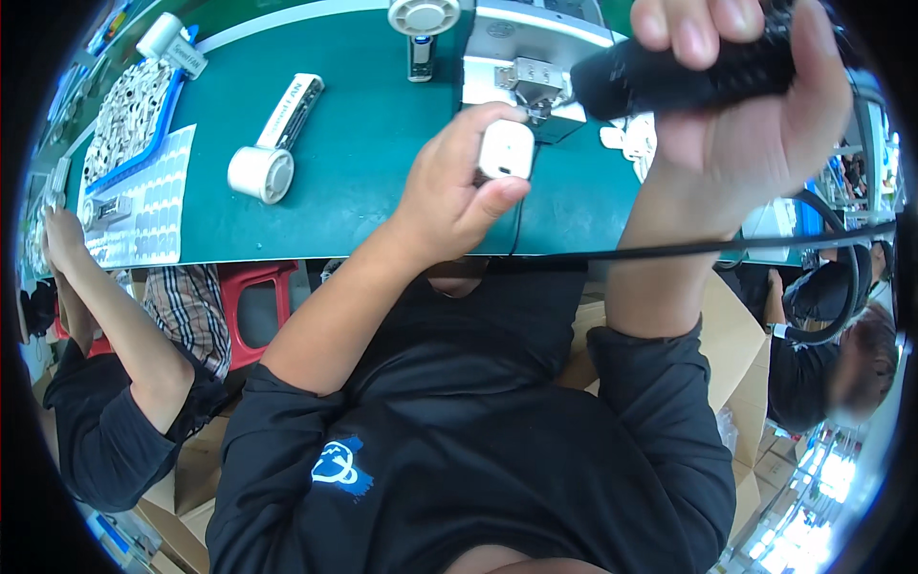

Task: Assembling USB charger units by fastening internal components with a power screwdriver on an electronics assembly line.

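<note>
From the head camera, we see the left hand (445,187) reach up over the table (363,182), thumb and fingers pinching a white piece (506,148). The right hand (755,115) is lifted higher, wrapped around a fat black tool (688,81) that points left. Its tip is near a little metal machine (537,81); we cannot tell if they touch. The table's front edge runs below the hands, and we see bare green room between the left hand and a white fan (263,175). The white piece has a round-cornered square end with a small dark slot
</note>
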### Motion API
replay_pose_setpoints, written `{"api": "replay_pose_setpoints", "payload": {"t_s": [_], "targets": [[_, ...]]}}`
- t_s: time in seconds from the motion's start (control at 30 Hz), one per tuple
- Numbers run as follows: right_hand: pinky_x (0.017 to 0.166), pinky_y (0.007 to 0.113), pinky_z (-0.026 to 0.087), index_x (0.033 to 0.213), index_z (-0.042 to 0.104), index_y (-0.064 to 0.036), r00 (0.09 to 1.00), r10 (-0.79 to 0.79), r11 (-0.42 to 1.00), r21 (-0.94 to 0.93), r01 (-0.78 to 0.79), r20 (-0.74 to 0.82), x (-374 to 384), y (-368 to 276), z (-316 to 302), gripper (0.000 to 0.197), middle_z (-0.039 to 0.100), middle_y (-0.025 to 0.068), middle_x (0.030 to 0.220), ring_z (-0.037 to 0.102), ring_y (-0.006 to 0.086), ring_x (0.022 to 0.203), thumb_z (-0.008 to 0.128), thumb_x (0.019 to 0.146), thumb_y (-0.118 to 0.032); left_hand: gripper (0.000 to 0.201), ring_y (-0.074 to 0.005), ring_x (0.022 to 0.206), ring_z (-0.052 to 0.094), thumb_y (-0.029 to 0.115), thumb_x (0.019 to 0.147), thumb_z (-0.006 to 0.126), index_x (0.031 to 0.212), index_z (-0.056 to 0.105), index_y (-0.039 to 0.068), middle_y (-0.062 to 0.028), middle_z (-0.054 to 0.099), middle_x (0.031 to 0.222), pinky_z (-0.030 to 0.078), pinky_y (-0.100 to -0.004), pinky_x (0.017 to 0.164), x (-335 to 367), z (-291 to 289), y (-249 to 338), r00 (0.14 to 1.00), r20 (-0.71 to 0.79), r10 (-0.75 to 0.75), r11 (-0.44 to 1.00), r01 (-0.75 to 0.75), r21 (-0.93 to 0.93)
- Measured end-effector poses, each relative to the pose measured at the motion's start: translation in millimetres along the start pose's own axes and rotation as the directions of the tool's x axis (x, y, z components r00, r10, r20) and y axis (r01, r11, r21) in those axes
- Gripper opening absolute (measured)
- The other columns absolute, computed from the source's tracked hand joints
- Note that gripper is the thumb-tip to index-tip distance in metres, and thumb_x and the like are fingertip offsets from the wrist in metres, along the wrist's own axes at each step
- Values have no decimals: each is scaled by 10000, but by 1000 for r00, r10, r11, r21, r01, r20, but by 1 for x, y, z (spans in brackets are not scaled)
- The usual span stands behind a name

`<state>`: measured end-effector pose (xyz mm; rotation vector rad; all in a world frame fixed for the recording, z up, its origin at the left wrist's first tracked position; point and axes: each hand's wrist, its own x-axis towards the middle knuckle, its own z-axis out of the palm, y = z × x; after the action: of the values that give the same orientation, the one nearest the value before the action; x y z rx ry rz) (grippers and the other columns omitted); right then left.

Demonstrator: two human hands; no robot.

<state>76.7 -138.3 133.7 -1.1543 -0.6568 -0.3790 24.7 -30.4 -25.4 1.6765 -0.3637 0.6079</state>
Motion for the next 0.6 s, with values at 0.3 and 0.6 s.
{"api": "replay_pose_setpoints", "payload": {"t_s": [0.3,0.6], "targets": [[465,222,422,976,501,16,981,187,979,72,-191,60,14,72,-23,228,537,49,598,521,125,469,617,783,-22,604,-101,694,501,506,850,523,1185,415,15,-45,537,805,413,-225,602,-3,-6,-11,998,-56,22,989,-30,-147],[468,229,435,985,494,13,944,320,945,39,-324,87,-1,67,-35,260,545,52,630,539,122,496,635,771,-27,611,-125,732,537,511,854,513,1193,418,11,-80,528,878,444,-242,642,-2,-3,-10,996,-71,49,986,-60,-154]]}}
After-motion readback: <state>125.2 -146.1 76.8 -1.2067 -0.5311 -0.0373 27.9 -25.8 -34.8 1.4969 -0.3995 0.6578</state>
